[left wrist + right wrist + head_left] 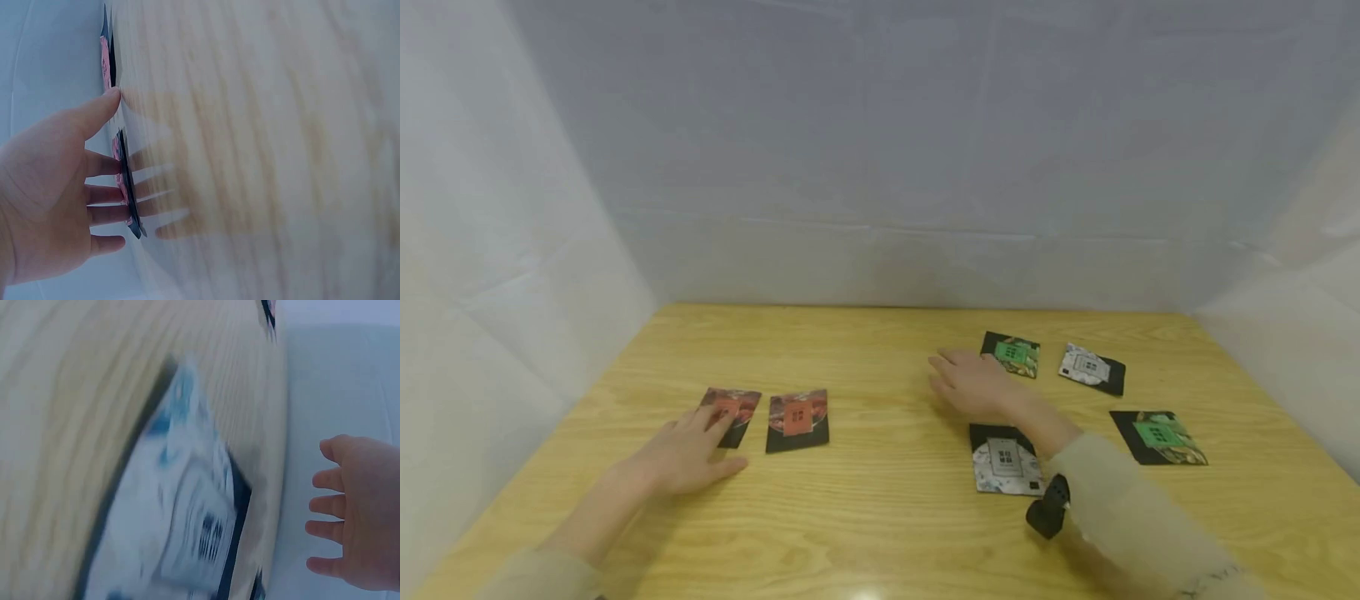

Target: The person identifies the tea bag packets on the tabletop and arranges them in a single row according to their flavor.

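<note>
My left hand point(688, 454) lies over a red-and-black packet point(745, 408), fingers spread and straight; in the left wrist view its fingertips reach that packet point(125, 187), but I cannot tell whether they touch it. Beside it lies a second red-and-black packet point(798, 421), near the thumb. My right hand point(973, 385) hovers with extended fingers, holding nothing, between a green-labelled packet point(1013, 355) behind it and a white-and-black packet point(1006, 458) below it. The same white packet point(181, 506) looms large and blurred in the right wrist view.
Another white-and-black packet point(1092, 368) lies at the back right, and a green-labelled one point(1159, 437) on the right. All rest flat on the wooden table point(865, 517). White sheeting point(880, 167) hangs behind and at both sides. A black device point(1048, 507) sits at my right wrist.
</note>
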`<state>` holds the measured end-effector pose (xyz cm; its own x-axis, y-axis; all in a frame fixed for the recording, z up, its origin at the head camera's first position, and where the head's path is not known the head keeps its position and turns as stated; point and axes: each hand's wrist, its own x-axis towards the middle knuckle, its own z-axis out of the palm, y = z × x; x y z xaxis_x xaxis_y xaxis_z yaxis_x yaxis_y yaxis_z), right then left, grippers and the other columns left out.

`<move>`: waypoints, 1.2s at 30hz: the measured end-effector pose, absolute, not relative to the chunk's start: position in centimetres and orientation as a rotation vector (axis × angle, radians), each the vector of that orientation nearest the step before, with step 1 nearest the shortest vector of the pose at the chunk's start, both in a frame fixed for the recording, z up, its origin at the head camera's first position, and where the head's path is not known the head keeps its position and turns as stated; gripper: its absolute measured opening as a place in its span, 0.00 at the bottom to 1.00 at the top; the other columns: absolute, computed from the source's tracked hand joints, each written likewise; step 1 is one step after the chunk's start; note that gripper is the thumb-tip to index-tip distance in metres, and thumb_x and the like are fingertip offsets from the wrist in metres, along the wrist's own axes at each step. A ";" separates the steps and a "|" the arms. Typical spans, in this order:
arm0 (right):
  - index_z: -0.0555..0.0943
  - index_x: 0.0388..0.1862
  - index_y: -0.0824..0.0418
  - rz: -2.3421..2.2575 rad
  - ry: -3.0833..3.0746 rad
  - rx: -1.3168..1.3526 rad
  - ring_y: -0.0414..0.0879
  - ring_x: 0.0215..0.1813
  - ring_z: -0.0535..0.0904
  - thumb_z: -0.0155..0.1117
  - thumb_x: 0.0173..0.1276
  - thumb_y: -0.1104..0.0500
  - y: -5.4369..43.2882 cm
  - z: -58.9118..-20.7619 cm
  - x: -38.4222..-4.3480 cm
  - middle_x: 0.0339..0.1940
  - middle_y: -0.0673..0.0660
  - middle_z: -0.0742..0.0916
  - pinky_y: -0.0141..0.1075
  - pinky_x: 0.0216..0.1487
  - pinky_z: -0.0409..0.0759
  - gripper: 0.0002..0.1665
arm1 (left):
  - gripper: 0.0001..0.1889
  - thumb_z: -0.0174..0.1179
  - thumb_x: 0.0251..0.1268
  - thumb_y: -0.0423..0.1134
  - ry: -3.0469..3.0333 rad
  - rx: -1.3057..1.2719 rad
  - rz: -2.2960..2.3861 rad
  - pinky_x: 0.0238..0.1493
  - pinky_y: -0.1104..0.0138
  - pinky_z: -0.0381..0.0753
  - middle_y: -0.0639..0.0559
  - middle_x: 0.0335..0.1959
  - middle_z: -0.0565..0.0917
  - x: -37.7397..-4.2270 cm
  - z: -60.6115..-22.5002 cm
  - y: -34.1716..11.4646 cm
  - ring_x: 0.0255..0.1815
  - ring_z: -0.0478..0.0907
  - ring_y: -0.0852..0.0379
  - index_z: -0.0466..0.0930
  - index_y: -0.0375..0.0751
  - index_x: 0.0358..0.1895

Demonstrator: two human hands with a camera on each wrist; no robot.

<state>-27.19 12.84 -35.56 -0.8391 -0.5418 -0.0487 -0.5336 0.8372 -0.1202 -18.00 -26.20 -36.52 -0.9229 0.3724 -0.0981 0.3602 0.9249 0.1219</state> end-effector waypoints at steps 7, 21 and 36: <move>0.59 0.69 0.70 -0.195 2.957 -0.736 0.65 0.69 0.55 0.39 0.76 0.51 17.5 -35.7 -28.3 0.69 0.70 0.62 0.59 0.65 0.55 0.31 | 0.42 0.49 0.63 0.62 2.970 0.583 0.151 0.56 0.34 0.57 0.25 0.63 0.60 -17.8 -36.3 -26.2 0.62 0.57 0.25 0.60 0.24 0.65; 0.58 0.70 0.68 -0.101 2.933 -0.500 0.66 0.69 0.54 0.38 0.76 0.46 19.3 -35.9 -29.9 0.70 0.69 0.61 0.62 0.64 0.54 0.34 | 0.43 0.48 0.63 0.63 2.963 0.581 0.151 0.56 0.34 0.56 0.24 0.64 0.59 -18.0 -36.6 -26.5 0.62 0.57 0.25 0.61 0.24 0.64; 0.56 0.72 0.64 -0.066 2.884 -0.412 0.66 0.70 0.52 0.34 0.75 0.41 19.0 -36.5 -30.2 0.72 0.67 0.58 0.64 0.63 0.53 0.37 | 0.43 0.48 0.63 0.63 2.966 0.578 0.153 0.56 0.34 0.56 0.25 0.64 0.59 -18.0 -36.3 -26.4 0.63 0.56 0.26 0.61 0.24 0.64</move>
<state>-30.21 19.05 -36.48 -0.9348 -0.2811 -0.2169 -0.2709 0.9596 -0.0764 -17.99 -26.39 -36.34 -0.9205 0.3793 -0.0938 0.3676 0.9221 0.1209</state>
